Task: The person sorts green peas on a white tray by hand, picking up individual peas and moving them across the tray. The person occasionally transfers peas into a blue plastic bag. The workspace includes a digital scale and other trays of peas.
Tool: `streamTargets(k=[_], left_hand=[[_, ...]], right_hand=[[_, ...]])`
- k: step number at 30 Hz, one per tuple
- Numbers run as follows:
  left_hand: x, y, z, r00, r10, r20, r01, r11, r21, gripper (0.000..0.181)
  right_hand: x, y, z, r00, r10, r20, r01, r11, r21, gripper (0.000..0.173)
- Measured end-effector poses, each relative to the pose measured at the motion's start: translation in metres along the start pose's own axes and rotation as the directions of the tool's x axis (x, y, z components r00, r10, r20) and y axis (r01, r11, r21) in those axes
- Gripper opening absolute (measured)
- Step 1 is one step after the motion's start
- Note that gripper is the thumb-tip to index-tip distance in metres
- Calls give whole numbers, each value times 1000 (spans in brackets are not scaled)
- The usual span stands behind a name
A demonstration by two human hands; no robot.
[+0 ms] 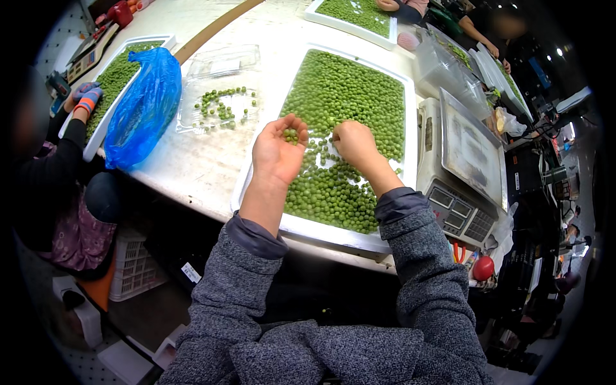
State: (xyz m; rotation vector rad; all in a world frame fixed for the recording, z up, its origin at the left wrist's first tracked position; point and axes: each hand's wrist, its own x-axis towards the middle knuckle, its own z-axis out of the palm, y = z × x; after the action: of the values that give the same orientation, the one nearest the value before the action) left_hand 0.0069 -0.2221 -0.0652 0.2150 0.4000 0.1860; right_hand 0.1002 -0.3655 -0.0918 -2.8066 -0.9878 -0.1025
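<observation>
A white foam tray [410, 120] full of shelled green peas [349, 89] lies before me. Over its left side, my left hand [276, 151] is turned palm up and cupped. A few peas [290, 136] rest inside its curled fingers. My right hand [357, 142] is back up, low over the middle of the tray, its fingers bent down at the peas. Whether its fingertips pinch a pea is hidden. Between and below the hands, scattered peas leave patches of the white tray bottom showing.
Left of the tray, an open clear plastic clamshell box [226, 108] holds some peas. A blue plastic bag [144, 106] leans against another pea tray [168, 41], where a gloved person works. A digital scale [462, 207] stands close on the right. Another tray [353, 33] lies beyond.
</observation>
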Motion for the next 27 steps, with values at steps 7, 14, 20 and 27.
streamTargets(k=[7, 14, 20, 27], left_hand=[[-3, 1, 1, 1000, 7, 6, -7, 1000, 12, 20], [-2, -2, 2, 1000, 7, 17, -8, 1000, 24, 21], [2, -2, -2, 1000, -2, -2, 2, 999, 54, 21], [0, -5, 0, 1000, -3, -11, 4, 996, 86, 22]], right_hand=[[-3, -2, -14, 979, 120, 165, -170, 926, 337, 10], [2, 0, -3, 978, 158, 139, -183, 965, 186, 11], [0, 10, -21, 961, 235, 147, -277, 784, 556, 15], [-15, 14, -37, 909, 67, 411, -385, -240, 891, 13]])
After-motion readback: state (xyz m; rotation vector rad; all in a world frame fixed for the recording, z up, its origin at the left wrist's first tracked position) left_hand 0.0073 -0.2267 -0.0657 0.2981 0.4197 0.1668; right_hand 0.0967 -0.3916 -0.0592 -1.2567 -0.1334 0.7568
